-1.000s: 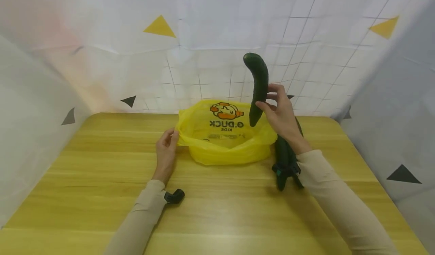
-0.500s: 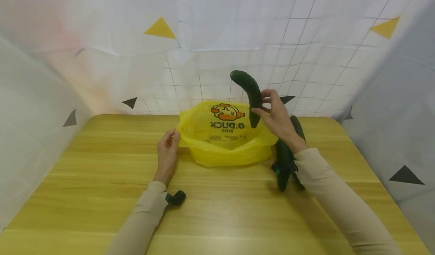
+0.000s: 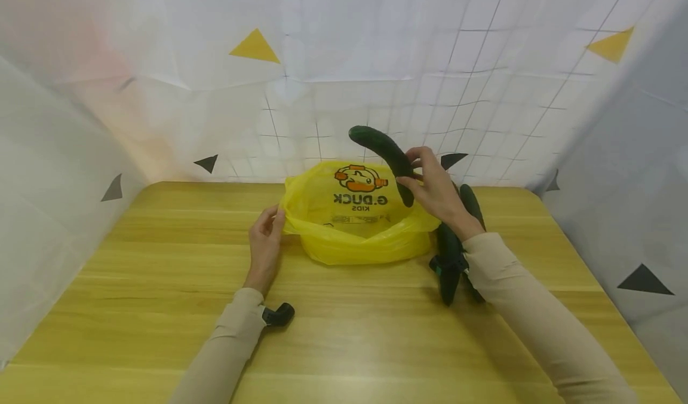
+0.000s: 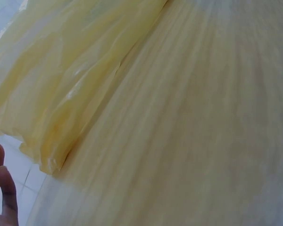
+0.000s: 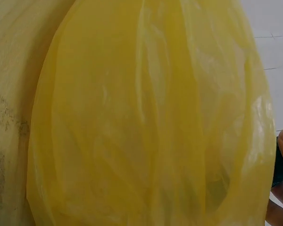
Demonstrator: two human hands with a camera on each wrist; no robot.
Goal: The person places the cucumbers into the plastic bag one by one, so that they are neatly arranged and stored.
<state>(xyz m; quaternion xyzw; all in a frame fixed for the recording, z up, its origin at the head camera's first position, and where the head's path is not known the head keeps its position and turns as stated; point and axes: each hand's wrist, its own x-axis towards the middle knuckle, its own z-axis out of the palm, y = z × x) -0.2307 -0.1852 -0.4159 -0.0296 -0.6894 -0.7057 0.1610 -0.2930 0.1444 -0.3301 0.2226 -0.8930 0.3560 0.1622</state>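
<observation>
A curved dark green cucumber (image 3: 378, 144) is held between the thumb and fingers of my right hand (image 3: 438, 187). It slants over the mouth of the yellow plastic bag (image 3: 362, 250), its lower end in front of the printed back wall. My left hand (image 3: 264, 245) pinches the bag's left rim, and the mouth stands wide. In the left wrist view only some fingertips (image 4: 8, 188) show beside the bag (image 4: 80, 70). The right wrist view is mostly bag (image 5: 146, 113), with part of the dark green cucumber (image 5: 281, 165) and a few fingers at the right edge.
More cucumbers (image 3: 449, 236) lie on the wooden table (image 3: 344, 332) just right of the bag, partly hidden under my right wrist. A white cloth wall (image 3: 177, 117) with yellow and black triangles rises behind the table, with others at both sides.
My right hand has come down and slightly left, and the cucumber has tipped its upper end to the left, lower over the bag. The left hand stays on the rim.
</observation>
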